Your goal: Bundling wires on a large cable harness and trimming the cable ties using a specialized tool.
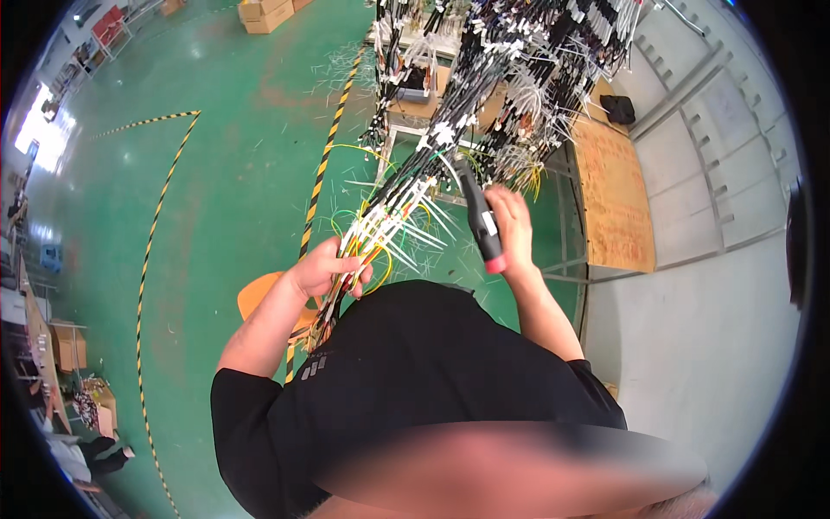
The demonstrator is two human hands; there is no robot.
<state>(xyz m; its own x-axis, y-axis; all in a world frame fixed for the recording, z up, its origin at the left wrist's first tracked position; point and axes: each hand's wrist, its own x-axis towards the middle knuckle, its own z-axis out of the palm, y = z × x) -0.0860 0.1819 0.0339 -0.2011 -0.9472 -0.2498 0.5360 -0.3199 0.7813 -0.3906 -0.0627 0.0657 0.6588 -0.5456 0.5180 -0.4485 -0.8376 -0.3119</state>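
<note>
My left hand [331,270] is wrapped around a bundle of wires [389,208], mostly black and white with some yellow, orange and green strands. The bundle runs up and away to the right, toward a hanging mass of cables. In my right hand [510,227] is a black, gun-like hand tool [477,212] with a red end cap. Its far end points at the bundle, close to a curved white strip; whether they touch I cannot tell. Several thin white strips stick out sideways from the bundle above my left hand.
Thick hanging cables [510,78] with white connectors fill the area ahead. A wooden board [609,190] stands at the right by pale panels. An orange stool [264,294] is beside my left arm. Scraps litter the green floor [233,173]. Another person [86,454] is at the lower left.
</note>
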